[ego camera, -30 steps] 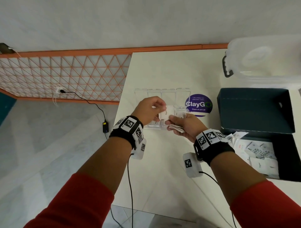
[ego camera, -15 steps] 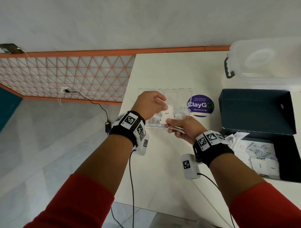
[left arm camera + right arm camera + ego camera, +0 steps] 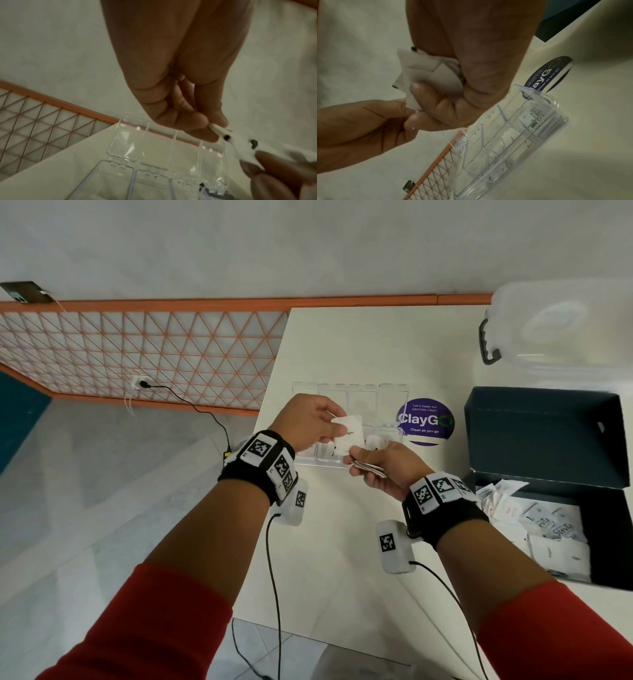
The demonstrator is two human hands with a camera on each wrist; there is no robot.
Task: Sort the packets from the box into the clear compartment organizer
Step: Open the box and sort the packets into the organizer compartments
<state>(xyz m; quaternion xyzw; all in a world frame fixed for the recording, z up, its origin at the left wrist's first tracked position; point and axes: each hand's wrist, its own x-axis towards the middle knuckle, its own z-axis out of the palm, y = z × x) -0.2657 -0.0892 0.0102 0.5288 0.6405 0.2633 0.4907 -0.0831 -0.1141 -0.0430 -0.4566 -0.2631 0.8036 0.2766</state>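
Observation:
My left hand (image 3: 322,422) pinches a white packet (image 3: 349,433) between thumb and fingers, just above the clear compartment organizer (image 3: 390,395), whose lids stand open. My right hand (image 3: 383,463) grips a small fanned stack of packets (image 3: 370,467), seen in the right wrist view as a bundle of packets (image 3: 429,73) in its curled fingers, and its fingertips still touch the lower end of the pinched packet (image 3: 231,140). The organizer (image 3: 513,135) holds a few packets in its compartments. The dark blue box (image 3: 609,529) at right holds several more packets (image 3: 548,532).
A purple round ClayGo sticker (image 3: 424,421) lies on the white table (image 3: 342,559) right of the organizer. A translucent lidded tub (image 3: 561,330) stands at the back right. The table's left edge drops to the floor, where a black cable (image 3: 205,412) runs from a wall socket.
My left hand has drawn one white packet up and left out of the right hand's stack. Both hands stay over the organizer's near edge.

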